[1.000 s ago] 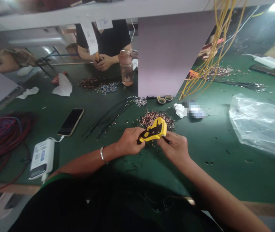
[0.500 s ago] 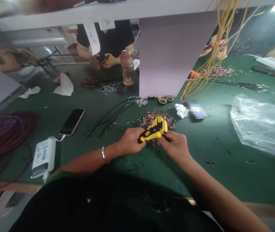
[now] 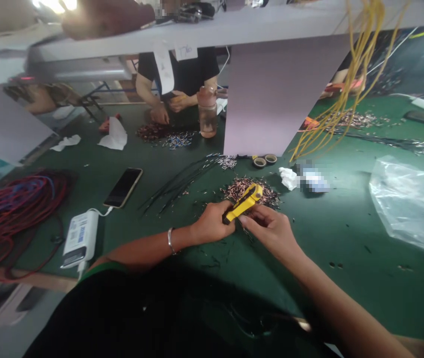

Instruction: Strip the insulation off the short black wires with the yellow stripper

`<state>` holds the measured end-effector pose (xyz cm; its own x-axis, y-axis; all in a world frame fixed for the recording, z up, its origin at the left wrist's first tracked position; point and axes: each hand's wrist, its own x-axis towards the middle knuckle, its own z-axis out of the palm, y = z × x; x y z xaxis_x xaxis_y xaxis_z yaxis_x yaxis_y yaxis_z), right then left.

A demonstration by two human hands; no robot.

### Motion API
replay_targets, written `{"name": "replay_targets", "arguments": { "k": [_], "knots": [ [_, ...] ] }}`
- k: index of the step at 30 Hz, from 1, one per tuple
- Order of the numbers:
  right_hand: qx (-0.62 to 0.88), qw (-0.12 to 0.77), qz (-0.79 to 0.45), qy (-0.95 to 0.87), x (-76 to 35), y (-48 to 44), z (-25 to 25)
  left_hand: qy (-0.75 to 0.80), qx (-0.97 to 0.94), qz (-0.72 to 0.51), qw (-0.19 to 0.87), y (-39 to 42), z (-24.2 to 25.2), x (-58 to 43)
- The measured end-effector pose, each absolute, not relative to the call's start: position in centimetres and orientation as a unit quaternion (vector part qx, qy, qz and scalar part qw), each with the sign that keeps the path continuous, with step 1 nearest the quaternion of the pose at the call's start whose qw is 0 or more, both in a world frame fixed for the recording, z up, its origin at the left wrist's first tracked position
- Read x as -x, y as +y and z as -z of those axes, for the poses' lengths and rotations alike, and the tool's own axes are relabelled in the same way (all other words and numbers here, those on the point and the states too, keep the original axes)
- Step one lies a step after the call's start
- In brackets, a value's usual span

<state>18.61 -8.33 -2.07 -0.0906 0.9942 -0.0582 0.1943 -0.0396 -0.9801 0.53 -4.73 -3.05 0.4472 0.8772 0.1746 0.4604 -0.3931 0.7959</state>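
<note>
My left hand [image 3: 213, 221] is closed around the handles of a yellow and black crimping tool [image 3: 247, 201], whose head points up and to the right. Close beside the tool, my right hand [image 3: 269, 223] has thumb and fingers pinched together; whatever lies between them is too small to make out. Behind the tool is a pile of short, copper-coloured pieces with black parts [image 3: 237, 186]. Long black wires [image 3: 176, 181] lie to the left of it, their ends near a small heap of silvery pieces [image 3: 227, 161].
A phone [image 3: 123, 187] is cabled to a white power bank [image 3: 81, 236] at left, near coiled red cable [image 3: 18, 214]. Tape rolls [image 3: 259, 162] lie below a divider [image 3: 267, 99]. At right is a plastic bag [image 3: 409, 204]. Opposite, a co-worker sits behind a bottle [image 3: 208, 114].
The crimping tool has rotated, so its broad face no longer shows. My right fingers have shifted from its head down beside it. The whole view has also moved slightly.
</note>
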Motion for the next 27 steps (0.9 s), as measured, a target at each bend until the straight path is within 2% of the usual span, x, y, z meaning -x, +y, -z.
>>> {"name": "replay_targets", "arguments": {
  "k": [6, 10, 20, 27],
  "knots": [
    [0.518, 0.391, -0.531, -0.545, -18.3, -8.4, 1.6, 0.446, -0.725, -0.298, 0.431, -5.2, 2.2, -0.7],
    [0.538, 0.379, -0.520, -0.545, -18.1, -8.3, 1.5, 0.431, -0.706, -0.292, 0.480, -5.5, 1.7, -1.0],
    [0.548, 0.393, -0.545, -0.498, -17.4, -8.6, 2.1, 0.429, -0.668, -0.276, 0.541, -5.6, 2.8, -1.3],
    [0.550, 0.416, -0.565, -0.453, -17.0, -8.6, 2.2, 0.419, -0.680, -0.251, 0.547, -5.5, 3.2, -1.4]
  ]
}}
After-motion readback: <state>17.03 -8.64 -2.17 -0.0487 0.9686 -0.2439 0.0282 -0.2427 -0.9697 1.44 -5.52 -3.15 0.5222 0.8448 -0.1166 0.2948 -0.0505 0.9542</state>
